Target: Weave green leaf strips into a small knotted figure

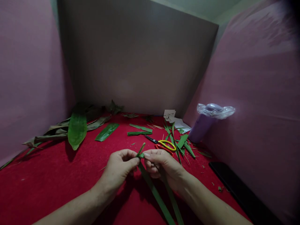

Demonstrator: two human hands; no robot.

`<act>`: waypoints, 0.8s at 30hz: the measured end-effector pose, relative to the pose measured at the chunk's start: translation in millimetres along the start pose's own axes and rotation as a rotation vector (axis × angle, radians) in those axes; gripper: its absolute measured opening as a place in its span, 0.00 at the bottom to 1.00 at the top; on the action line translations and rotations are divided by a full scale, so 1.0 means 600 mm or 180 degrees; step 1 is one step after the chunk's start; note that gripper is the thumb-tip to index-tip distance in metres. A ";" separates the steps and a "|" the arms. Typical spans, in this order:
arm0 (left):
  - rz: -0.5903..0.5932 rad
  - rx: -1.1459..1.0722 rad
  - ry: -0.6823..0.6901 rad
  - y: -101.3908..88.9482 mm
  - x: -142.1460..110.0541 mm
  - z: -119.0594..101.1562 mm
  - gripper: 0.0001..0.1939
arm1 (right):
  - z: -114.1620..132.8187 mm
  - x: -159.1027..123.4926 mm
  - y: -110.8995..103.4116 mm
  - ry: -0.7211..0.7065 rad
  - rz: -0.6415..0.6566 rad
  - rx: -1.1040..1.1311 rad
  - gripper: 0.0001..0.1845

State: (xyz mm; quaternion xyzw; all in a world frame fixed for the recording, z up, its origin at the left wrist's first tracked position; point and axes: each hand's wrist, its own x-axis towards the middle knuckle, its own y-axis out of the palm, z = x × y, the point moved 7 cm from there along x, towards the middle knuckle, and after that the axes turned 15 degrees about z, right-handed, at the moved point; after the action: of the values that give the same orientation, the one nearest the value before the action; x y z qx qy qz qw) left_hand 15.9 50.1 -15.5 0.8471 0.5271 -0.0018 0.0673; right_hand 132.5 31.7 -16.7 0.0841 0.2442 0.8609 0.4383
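leaf fold: the small green folded leaf piece [141, 155] sits right between the two hands, touching the fingertips of both, so neither is clearly nearer; a short stub pokes up and slightly right from it.
left hand: the bare left hand [117, 168] is nearly closed, thumb and forefinger pinching the fold from its left side.
right hand: the bare right hand [167, 165] has thumb and forefinger closed on the fold's right side — the other fingers are curled beneath.
long strip: one long flat green leaf strip [157, 193] runs from just under the fold down and to the right, towards the person; its long axis slants across the gap between the forearms.
second strip: another long narrow green leaf strip [173, 198] lies to the right of the first, at much the same slant (its upper end is hidden by the right hand, so i cannot tell whether it joins the fold).
scissors: the black-bladed scissors with yellow and red handles [166, 144] lie beyond the hands on the red cloth-covered bench [70, 184] — nearer the right hand, blades pointing away and to the left, untouched.
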 end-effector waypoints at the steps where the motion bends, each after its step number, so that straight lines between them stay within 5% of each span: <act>1: 0.0046 -0.0046 -0.0057 0.001 0.000 0.002 0.06 | 0.004 -0.002 -0.002 -0.0019 -0.0061 -0.0085 0.08; 14: 0.0323 -0.0339 -0.0300 0.011 0.002 0.016 0.05 | 0.031 -0.002 -0.004 -0.0334 -0.0611 -0.1481 0.15; 24: 0.0395 -0.0327 -0.0233 0.014 0.002 0.012 0.05 | 0.032 -0.004 -0.003 -0.0493 -0.0591 -0.1266 0.15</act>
State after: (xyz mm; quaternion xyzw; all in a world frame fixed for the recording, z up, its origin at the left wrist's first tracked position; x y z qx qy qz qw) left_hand 24.3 46.8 -21.6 0.8729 0.4702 -0.0015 0.1299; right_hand 142.4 37.4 -0.7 0.0390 0.0421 0.8391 0.5410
